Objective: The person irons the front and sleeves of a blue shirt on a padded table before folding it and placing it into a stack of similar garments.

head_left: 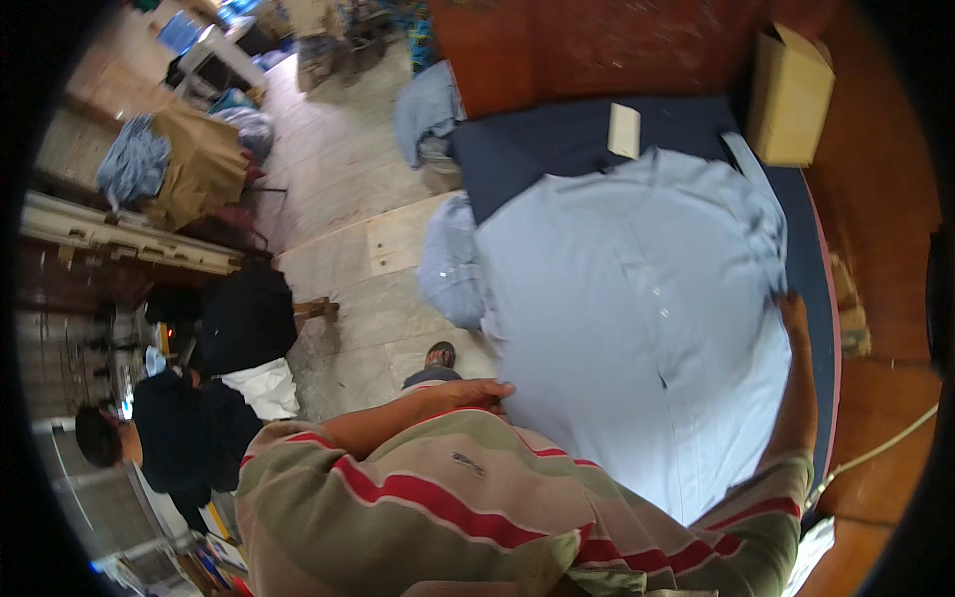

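Observation:
A light blue shirt (637, 318) lies spread, buttoned placket up, on a table padded in dark blue (537, 144). My left hand (479, 392) is at the shirt's near left edge, fingers curled on the fabric. My right hand (794, 310) is on the shirt's right edge, by the table's rim, fingers tucked at the cloth. Both forearms reach out from my striped green, red and beige shirt (448, 497) at the bottom of the view.
A cardboard box (791, 95) and a small white block (624, 129) sit at the table's far end. More blue garments (450, 261) hang off its left side. A person in dark clothes (189, 418) sits at the left. A white cable (880, 450) runs at the right.

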Action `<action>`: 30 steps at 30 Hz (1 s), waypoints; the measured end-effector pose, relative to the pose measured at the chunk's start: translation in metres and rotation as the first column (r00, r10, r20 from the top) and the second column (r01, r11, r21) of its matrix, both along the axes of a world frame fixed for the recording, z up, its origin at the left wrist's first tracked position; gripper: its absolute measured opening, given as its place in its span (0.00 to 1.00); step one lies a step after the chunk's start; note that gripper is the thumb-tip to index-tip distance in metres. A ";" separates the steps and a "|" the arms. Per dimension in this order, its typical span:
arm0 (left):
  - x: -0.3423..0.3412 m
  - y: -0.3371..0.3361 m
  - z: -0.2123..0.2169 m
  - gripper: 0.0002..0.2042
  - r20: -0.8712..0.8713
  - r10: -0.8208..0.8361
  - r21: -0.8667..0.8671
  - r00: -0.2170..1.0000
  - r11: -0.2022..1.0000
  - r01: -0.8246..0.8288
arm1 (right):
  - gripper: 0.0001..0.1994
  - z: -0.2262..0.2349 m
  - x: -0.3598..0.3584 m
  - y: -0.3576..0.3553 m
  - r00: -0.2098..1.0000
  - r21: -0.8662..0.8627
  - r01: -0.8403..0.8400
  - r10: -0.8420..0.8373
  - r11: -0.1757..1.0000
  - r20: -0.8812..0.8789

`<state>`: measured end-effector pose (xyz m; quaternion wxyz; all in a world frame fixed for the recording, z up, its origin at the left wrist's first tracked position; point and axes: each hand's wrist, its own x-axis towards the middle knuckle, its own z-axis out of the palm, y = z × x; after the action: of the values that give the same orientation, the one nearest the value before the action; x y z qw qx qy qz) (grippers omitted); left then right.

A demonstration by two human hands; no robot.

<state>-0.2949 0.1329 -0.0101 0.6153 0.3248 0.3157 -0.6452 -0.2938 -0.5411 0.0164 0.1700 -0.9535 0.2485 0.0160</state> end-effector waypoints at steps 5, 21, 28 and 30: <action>0.011 0.034 0.012 0.15 0.034 0.168 -0.268 0.985 0.951 -0.153 | 0.18 0.032 0.004 0.015 0.854 0.801 0.000 -0.417 0.599 0.311; 0.247 0.437 0.178 0.18 0.760 0.607 -0.600 -0.234 0.517 -0.610 | 0.18 0.377 0.266 0.512 0.420 0.467 -0.740 -0.209 0.484 0.883; 0.321 0.650 0.308 0.21 0.767 0.152 -0.620 -0.624 0.430 -0.657 | 0.21 0.434 0.428 0.716 0.369 0.320 -0.883 0.089 0.343 0.925; 0.340 0.692 0.339 0.20 0.757 0.015 -0.588 -0.654 0.453 -0.670 | 0.25 0.452 0.486 0.757 0.304 0.226 -0.932 0.275 0.282 0.912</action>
<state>0.0455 0.8245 0.3291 0.7042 0.5947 -0.0708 0.3812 0.1922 0.2155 0.4682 0.6033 -0.7063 -0.3164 -0.1923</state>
